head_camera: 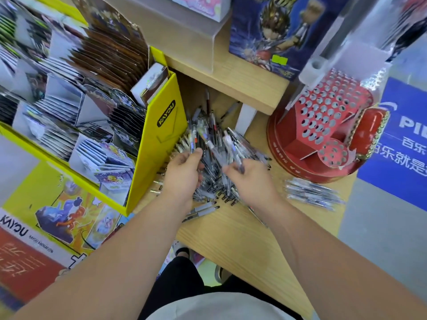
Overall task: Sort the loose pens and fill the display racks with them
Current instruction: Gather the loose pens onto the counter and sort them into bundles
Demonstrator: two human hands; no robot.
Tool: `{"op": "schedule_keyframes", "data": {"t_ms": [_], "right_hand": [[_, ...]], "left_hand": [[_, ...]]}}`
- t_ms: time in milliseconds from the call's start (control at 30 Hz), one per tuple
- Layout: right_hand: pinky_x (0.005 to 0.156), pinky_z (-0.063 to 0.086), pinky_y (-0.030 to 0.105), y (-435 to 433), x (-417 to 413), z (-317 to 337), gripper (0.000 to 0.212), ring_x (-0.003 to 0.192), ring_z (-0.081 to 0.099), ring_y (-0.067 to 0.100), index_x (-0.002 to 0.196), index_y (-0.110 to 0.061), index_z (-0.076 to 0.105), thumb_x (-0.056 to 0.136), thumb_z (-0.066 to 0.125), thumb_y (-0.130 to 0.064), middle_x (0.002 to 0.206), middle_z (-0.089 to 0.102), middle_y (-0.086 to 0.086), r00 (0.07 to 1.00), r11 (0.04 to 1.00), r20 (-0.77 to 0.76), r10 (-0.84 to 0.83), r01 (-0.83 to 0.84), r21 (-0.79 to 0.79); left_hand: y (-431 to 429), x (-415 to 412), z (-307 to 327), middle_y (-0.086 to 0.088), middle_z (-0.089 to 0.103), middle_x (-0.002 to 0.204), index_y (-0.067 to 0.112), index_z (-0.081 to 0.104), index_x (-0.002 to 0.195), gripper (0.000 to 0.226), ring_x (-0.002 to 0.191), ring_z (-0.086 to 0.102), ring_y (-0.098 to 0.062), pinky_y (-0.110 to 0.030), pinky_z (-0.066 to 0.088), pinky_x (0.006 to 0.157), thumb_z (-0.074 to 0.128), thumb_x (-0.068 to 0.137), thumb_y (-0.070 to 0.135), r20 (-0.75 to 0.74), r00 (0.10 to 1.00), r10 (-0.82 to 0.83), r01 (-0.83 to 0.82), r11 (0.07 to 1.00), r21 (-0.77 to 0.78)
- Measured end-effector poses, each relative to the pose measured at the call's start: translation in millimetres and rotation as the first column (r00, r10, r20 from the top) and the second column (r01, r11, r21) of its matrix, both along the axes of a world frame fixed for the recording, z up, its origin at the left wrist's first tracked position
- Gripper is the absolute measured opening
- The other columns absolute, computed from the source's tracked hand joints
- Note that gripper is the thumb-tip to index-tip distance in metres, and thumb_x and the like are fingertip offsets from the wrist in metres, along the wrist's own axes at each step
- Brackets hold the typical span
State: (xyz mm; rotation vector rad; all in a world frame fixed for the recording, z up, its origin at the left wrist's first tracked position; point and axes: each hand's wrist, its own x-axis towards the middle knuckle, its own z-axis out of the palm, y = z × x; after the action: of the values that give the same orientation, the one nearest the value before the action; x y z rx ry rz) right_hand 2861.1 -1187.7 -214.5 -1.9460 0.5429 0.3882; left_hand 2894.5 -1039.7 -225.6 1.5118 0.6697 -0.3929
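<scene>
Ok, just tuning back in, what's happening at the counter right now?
A person is picking through the pile of loose pens on the wooden counter. The left hand grips a few pens over the pile, and the right hand pinches another pen. A small bundle lies apart to the right. The holes of the red rack behind it look empty.

Red rack (323, 116), white-ringed holes; yellow card display (161, 135); light wood counter (242, 239)
</scene>
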Motion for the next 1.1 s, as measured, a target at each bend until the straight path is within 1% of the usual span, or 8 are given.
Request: {"op": "schedule_keyframes", "data": {"t_ms": [100, 233, 367, 567, 733, 867, 1000, 1100], "right_hand": [[0.053, 0.034, 0.028, -4, -23, -3, 0.028, 0.052, 0.039, 0.014, 0.087, -0.009, 0.063, 0.095, 0.066, -0.036, 0.061, 0.046, -0.002, 0.995, 0.988, -0.021, 0.096, -0.093, 0.126], [0.056, 0.030, 0.033, -9, -39, -9, 0.032, 0.056, 0.037, 0.016, 0.075, -0.012, 0.053, 0.095, 0.067, -0.033, 0.062, 0.042, 0.000, 0.984, 0.966, -0.010, 0.176, -0.171, 0.195], [0.056, 0.027, 0.031, -10, -41, -10, 0.028, 0.053, 0.034, 0.013, 0.090, -0.010, 0.048, 0.101, 0.049, -0.035, 0.059, 0.040, -0.009, 0.992, 0.956, -0.101, 0.082, -0.049, 0.290], [0.066, 0.052, 0.043, 13, -35, -10, 0.018, 0.068, 0.061, 0.023, 0.092, -0.026, 0.054, 0.102, 0.046, -0.038, 0.074, 0.065, -0.002, 0.958, 0.958, 0.000, 0.287, -0.287, -0.001], [0.062, 0.049, 0.036, 30, -24, -2, 0.024, 0.070, 0.059, 0.018, 0.076, -0.023, 0.063, 0.089, 0.065, -0.043, 0.073, 0.065, -0.003, 0.883, 0.871, 0.107, 0.458, -0.420, -0.256], [0.058, 0.045, 0.037, 41, -8, -1, 0.031, 0.061, 0.054, 0.017, 0.072, -0.018, 0.064, 0.086, 0.070, -0.044, 0.065, 0.060, 0.000, 0.821, 0.805, 0.069, 0.567, -0.534, -0.260], [0.061, 0.046, 0.033, 43, 15, 6, 0.032, 0.070, 0.062, 0.017, 0.085, -0.018, 0.072, 0.078, 0.080, -0.049, 0.076, 0.067, 0.000, 0.724, 0.719, -0.018, 0.689, -0.687, -0.109], [0.069, 0.050, 0.023, 33, 39, 2, 0.025, 0.079, 0.065, 0.005, 0.092, -0.024, 0.075, 0.084, 0.076, -0.047, 0.084, 0.070, -0.010, 0.838, 0.838, 0.002, 0.546, -0.546, -0.025]], "left_hand": [[-10, -4, -2, -0.002, 0.067, 0.083, 0.017, 0.062, 0.098, 0.021, 0.054, 0.047, -0.013, -0.029, 0.036, 0.050, 0.065, 0.097, 0.037, -0.050, 0.999, 0.020, -0.023, 0.998, -0.062], [-20, -14, -2, 0.000, 0.056, 0.063, 0.013, 0.062, 0.099, 0.011, 0.053, 0.044, -0.015, -0.028, 0.033, 0.048, 0.060, 0.102, 0.024, -0.105, 0.994, 0.007, -0.021, 0.992, -0.128], [-18, -26, -4, -0.001, 0.048, 0.063, 0.010, 0.064, 0.111, 0.016, 0.055, 0.044, -0.016, -0.029, 0.038, 0.050, 0.052, 0.105, 0.017, -0.119, 0.993, 0.009, -0.029, 0.985, -0.170], [-12, -45, -5, -0.011, 0.062, 0.080, 0.007, 0.063, 0.105, 0.023, 0.067, 0.060, -0.024, -0.039, 0.046, 0.061, 0.048, 0.106, 0.024, -0.167, 0.984, 0.069, -0.119, 0.942, -0.314], [3, -47, -8, -0.015, 0.071, 0.101, 0.007, 0.060, 0.122, 0.034, 0.074, 0.072, -0.020, -0.034, 0.055, 0.062, 0.055, 0.103, 0.034, -0.136, 0.985, 0.104, -0.146, 0.926, -0.349], [25, -47, -7, -0.008, 0.074, 0.085, 0.011, 0.062, 0.108, 0.020, 0.068, 0.072, -0.018, -0.030, 0.056, 0.054, 0.053, 0.104, 0.029, -0.089, 0.994, 0.061, -0.089, 0.931, -0.355], [40, -45, -8, -0.009, 0.077, 0.089, 0.006, 0.064, 0.114, 0.020, 0.077, 0.074, -0.019, -0.031, 0.059, 0.061, 0.050, 0.105, 0.018, -0.071, 0.997, 0.038, -0.061, 0.930, -0.362], [49, -42, -12, -0.006, 0.071, 0.079, 0.008, 0.067, 0.105, 0.019, 0.066, 0.065, -0.017, -0.029, 0.054, 0.061, 0.053, 0.105, 0.021, -0.129, 0.989, 0.073, -0.111, 0.941, -0.319]]}}
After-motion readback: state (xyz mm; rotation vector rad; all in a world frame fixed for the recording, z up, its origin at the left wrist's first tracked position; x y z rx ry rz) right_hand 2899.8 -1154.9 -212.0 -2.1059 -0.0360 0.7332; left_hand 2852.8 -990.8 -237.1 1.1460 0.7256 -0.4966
